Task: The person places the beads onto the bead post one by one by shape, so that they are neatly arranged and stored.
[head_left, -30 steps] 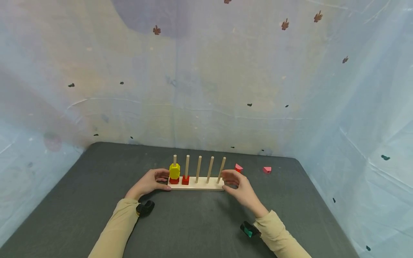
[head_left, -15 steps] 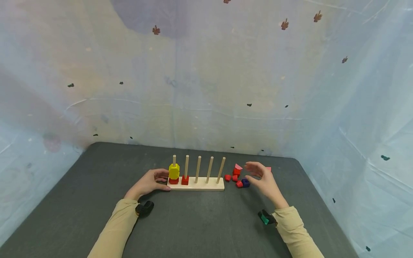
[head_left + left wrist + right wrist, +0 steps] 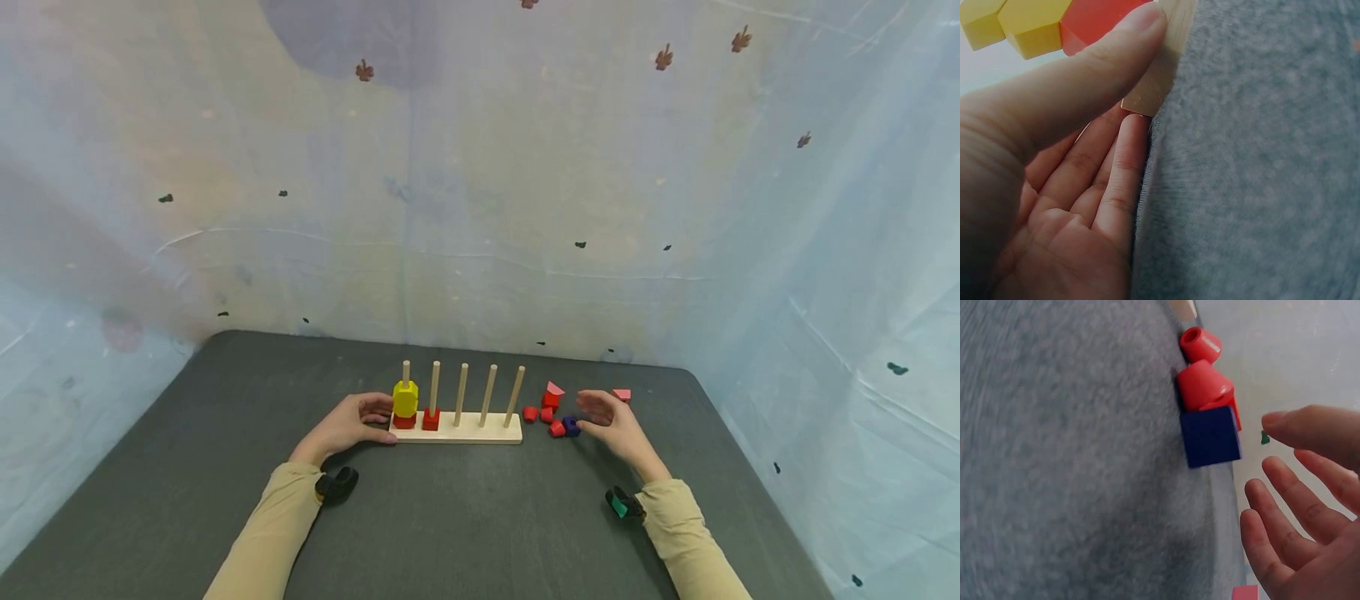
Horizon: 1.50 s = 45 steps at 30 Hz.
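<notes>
A pale wooden peg board (image 3: 480,433) stands on the dark table with several upright pegs. My left hand (image 3: 341,429) holds its left end, thumb along the front and fingers behind. Yellow blocks (image 3: 406,398) sit above a red block (image 3: 405,422) on the leftmost peg. The second peg bears a red block (image 3: 431,420) at its foot. Just right of a dark blue block (image 3: 572,427) is my right hand (image 3: 618,429), fingers spread and loosely bent, holding nothing. In the right wrist view, a gap shows between the thumb and the blue block (image 3: 1211,437).
Small red blocks (image 3: 530,414) lie between the board and my right hand. Behind them is a red block with a pink triangular face (image 3: 552,393). Another pink-faced block (image 3: 622,395) lies beyond my right hand. A pale plastic curtain (image 3: 480,250) hangs behind the table.
My right hand has left the board's right end and moved right, then dipped slightly toward the blue block, uncovering several small blocks. My left hand has stayed in place.
</notes>
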{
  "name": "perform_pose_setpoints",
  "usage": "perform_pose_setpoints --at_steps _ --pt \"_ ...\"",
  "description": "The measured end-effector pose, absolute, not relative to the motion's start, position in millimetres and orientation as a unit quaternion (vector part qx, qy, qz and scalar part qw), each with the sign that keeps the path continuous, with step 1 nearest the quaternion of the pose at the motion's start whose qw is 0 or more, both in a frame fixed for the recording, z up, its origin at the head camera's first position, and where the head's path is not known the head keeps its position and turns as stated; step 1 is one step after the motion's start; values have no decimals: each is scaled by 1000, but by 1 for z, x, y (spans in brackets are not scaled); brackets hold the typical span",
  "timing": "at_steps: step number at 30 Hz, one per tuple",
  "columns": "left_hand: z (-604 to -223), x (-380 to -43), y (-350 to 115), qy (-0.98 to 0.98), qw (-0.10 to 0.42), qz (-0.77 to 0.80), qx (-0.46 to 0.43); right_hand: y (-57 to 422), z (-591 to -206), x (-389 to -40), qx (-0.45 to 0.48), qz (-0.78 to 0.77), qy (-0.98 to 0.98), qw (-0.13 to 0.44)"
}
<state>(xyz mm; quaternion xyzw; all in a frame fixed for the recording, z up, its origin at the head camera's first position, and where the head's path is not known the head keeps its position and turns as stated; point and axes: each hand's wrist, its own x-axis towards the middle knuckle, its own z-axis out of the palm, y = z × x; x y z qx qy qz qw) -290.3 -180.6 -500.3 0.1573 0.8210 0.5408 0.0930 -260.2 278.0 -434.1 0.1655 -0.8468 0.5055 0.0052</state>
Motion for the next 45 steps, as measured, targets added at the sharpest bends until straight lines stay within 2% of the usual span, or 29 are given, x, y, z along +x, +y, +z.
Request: perform_pose_setpoints --at_steps 14,23,28,39,45 --pt "-504 -292 -180 827 97 535 142 283 -446 -265 193 466 -862 -47" --pt "-502 -290 -180 824 98 540 142 289 -473 -282 193 416 -888 -27" --pt "-502 -291 -180 824 98 538 147 290 -476 -285 188 398 -897 -22" --pt "-504 -291 -179 823 96 541 145 288 -457 -285 173 416 -893 -4" --pt "-503 -291 -181 827 94 534 148 264 -411 -268 206 438 -875 12"
